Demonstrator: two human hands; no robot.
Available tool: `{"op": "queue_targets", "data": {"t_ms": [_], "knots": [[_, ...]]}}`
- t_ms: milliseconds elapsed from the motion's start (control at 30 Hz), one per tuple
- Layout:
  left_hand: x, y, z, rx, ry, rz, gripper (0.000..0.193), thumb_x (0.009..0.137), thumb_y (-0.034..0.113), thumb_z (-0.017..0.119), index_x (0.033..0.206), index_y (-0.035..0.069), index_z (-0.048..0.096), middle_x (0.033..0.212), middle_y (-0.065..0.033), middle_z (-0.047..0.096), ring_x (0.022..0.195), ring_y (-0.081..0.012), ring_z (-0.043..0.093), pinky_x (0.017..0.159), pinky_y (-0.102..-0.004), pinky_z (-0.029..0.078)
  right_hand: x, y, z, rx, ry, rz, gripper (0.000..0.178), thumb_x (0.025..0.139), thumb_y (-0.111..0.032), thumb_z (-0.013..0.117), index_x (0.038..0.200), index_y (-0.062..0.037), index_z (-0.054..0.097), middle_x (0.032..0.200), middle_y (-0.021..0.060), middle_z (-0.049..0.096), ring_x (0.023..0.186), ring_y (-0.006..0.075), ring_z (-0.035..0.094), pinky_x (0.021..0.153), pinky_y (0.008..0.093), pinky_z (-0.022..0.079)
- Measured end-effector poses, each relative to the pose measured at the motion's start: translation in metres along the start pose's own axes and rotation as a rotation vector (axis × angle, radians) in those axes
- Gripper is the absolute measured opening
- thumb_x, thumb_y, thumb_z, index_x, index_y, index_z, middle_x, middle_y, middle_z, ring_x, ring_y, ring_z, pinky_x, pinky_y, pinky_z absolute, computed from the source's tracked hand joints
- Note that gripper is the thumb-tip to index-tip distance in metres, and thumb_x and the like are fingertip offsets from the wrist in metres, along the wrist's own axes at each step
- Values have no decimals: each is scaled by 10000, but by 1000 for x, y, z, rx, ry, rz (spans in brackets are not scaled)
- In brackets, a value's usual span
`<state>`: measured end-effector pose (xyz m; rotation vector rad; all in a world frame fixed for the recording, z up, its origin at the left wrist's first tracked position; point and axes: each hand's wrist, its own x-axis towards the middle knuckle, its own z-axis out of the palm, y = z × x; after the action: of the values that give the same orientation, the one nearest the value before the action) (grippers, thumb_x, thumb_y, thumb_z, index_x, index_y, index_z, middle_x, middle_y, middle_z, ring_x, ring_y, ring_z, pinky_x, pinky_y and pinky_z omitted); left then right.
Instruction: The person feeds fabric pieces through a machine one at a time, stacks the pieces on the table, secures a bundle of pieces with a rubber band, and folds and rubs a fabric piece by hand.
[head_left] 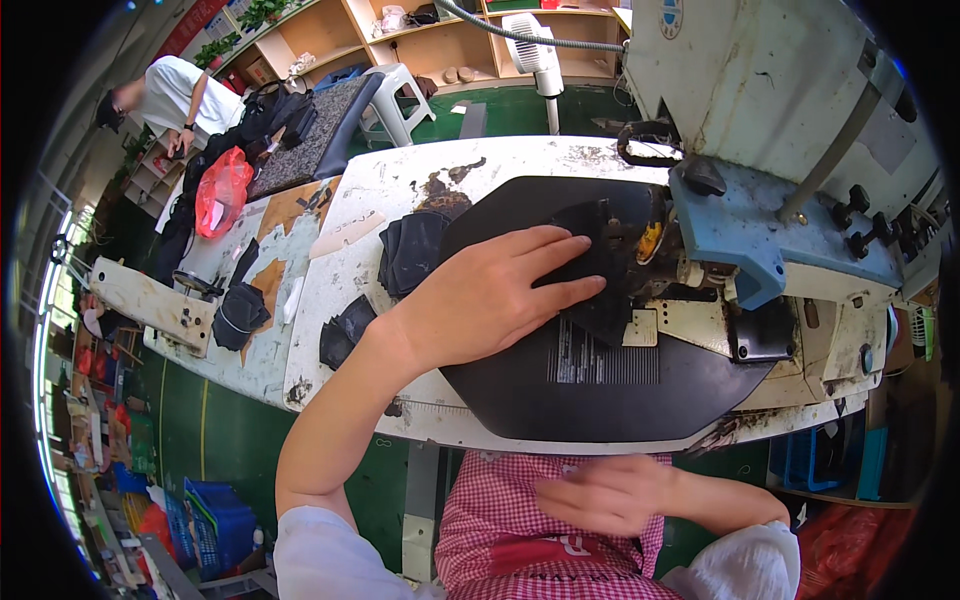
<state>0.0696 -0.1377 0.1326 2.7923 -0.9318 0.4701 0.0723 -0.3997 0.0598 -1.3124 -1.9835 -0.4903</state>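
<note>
My left hand (500, 290) lies over the black octagonal plate (560, 415), fingers stretched out and apart. Its fingertips press flat on a thin black piece (600, 318), one end of which reaches under the working head of an industrial machine (735, 220) with a blue arm. Just how the piece meets the machine's foot is hidden in the dark metal parts. In front of my checked red apron (490, 520) is my right hand (610, 495), below the table edge. It is smeared by motion, and its fingers cannot be read.
Stacks of black pieces (412, 252) lie left of the plate, with another small pile (346, 332) nearer. A tied black bundle (242, 315) sits by a second machine (150, 300). Beyond are a red bag (222, 190), a white stool (398, 100) and a person (185, 100).
</note>
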Motion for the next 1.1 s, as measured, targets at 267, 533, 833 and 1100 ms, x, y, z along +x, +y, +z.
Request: {"op": "queue_targets", "data": {"t_ms": [267,533,833,1100], "knots": [[5,20,-1,313,-21,-49,471,803,111,593,1271,63,613,1262,-154,603,1152,-299,591,969,-376,513,-24,41,111,195,-356,863,292,884,-247,669,1080,-31,670,992,134,687,838,295,667,718,396,541],[13,8,4,400,-32,-106,433,805,99,590,1235,49,621,1244,-140,607,1129,-284,602,930,-357,524,-47,46,124,126,-296,869,301,891,-265,668,1087,-36,668,1011,136,685,838,300,666,720,403,539],[-165,3,5,539,266,-673,465,791,-65,610,1242,46,632,1249,-118,626,1146,-309,594,927,-380,519,-70,45,120,45,-278,862,312,898,-284,666,1095,-42,666,1032,139,682,838,305,665,722,410,536],[-180,87,110,-134,296,-679,692,813,87,703,1432,-16,411,1483,-224,396,1402,-393,356,1155,-480,295,-11,38,109,3,-368,749,610,865,-278,747,1402,-92,524,1350,154,563,1199,336,547,1014,393,421]]}}
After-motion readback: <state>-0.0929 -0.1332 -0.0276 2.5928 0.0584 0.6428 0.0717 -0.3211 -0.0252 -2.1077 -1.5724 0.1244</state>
